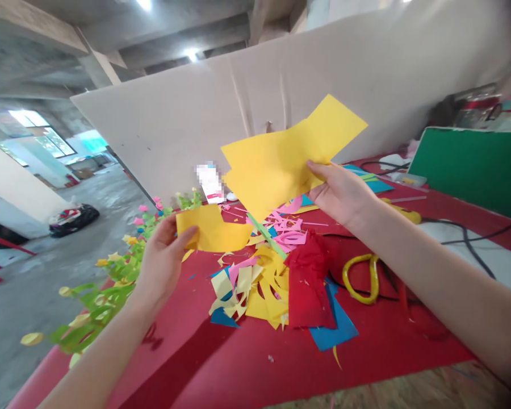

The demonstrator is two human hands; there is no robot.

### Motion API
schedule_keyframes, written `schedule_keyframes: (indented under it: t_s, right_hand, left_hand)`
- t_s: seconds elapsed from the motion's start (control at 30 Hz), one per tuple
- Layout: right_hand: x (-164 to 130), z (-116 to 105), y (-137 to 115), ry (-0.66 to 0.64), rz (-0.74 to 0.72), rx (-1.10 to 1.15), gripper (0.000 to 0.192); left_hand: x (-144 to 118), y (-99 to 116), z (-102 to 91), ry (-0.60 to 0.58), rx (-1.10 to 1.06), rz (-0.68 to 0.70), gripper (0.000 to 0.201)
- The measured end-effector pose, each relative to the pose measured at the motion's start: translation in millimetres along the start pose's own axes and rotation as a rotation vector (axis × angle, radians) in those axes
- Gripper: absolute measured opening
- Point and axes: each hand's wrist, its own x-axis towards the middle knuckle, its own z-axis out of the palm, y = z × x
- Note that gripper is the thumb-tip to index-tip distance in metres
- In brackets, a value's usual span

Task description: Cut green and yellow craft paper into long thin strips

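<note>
Bare forearms [106, 346] extend over the smooth red bench [247, 369], left grip [164, 250] pinching a small notched yellow piece [202, 227], right grip [340, 190] pinching a larger angular yellow sheet [272, 165] above curved multicoloured scraps [258, 304].

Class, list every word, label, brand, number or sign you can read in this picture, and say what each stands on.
No text can be read.
White item with a pink patch: pixelated, so any label is unreadable.
Yellow sheet in the right hand: no lettering visible.
Yellow piece in the left hand: no lettering visible.
</note>
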Motion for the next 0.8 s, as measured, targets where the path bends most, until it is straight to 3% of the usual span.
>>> schedule_keyframes:
  t_s: [0.17, 0.23, 0.33, 0.43, 0.57, 0.8]
  right_hand:
    - [-2, 2, -1, -0.018, 0.181, 0.088, 0.019]
    - [-6, 5, 2, -0.079, 0.251, 0.138, 0.019]
    - [-15, 12, 13, -0.141, 0.336, 0.194, 0.019]
    - [-24, 20, 25, -0.154, 0.347, 0.204, 0.019]
    - [-31, 24, 34, -0.12, 0.309, 0.202, 0.021]
    - [-29, 21, 34, -0.127, 0.269, 0.144, 0.024]
  left_hand:
    - [14, 7, 8.3, 0.083, -0.271, -0.072, 0.038]
    - [16, 6, 17.7, 0.065, -0.308, -0.074, 0.044]
    - [13, 4, 35.5, -0.001, -0.372, -0.073, 0.034]
    - [7, 5, 52.0, -0.032, -0.435, -0.098, 0.023]
    - [1, 7, 65.1, -0.056, -0.533, -0.179, 0.028]
    - [3, 8, 61.7, -0.051, -0.586, -0.382, 0.024]
